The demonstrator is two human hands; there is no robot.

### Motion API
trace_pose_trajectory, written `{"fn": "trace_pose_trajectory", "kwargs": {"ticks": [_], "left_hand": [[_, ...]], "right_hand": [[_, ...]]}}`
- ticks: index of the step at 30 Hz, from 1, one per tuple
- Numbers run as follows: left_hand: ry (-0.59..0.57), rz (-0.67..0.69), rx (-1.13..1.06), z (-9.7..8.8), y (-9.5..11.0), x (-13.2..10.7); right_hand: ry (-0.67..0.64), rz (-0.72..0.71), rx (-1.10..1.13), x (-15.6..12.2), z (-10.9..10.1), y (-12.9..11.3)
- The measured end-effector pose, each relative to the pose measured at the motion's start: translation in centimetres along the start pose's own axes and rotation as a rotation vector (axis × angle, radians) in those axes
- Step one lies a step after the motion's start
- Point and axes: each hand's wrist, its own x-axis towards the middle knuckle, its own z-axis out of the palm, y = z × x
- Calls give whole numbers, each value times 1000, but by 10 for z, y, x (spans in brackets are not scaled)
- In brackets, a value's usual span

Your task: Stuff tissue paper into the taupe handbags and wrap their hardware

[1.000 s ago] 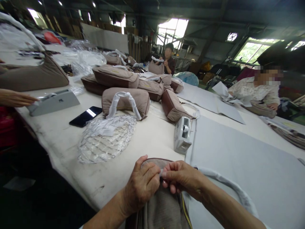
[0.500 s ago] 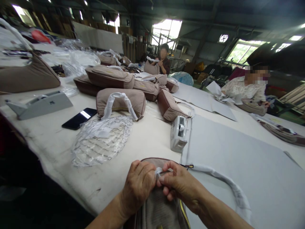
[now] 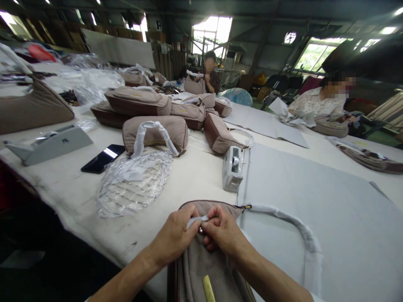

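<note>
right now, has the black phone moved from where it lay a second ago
No: against the table and plastic bundle, the phone keeps its spot; only the view shifted.

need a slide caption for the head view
Left hand and right hand hold a white strip over a taupe bag, a tape dispenser beyond.

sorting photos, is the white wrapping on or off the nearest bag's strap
The white wrapping is on: it covers the visible curve, from beside the golden fitting at the corner of the bag.
</note>
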Motion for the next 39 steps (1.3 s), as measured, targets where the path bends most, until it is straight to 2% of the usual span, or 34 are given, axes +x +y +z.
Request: {"fn": "trace_pose_trajectory", "kwargs": {"ticks": [2,3,8,12,17,21,26,29,32,39], "left_hand": [[-130,-76,-80,-11,6,3],[-154,-93,-109,-14,7,4],[-93,-196,-280,-12,7,2],[-91,-303,-454,-6,6,0],[-108,-500,-533,-9,11,6],[-95,-625,-568,-9,11,12],[-127,-701,-530,-10,9,21],[-155,-731,-496,-12,10,26],[-178,-730,-443,-12,12,28],[-141,-642,-253,-3,11,25]], "right_hand": [[-15,-14,16,-3,2,0],[-22,-9,33,-4,3,-1],[26,89,155,-6,14,-2],[35,-28,46,-7,19,2],[39,-195,-131,-7,19,8],[88,-355,-405,-8,18,9],[254,-638,-998,-3,11,16],[305,-777,-1273,1,9,20],[310,-822,-1407,3,9,20],[281,-868,-1488,9,12,14]]}}
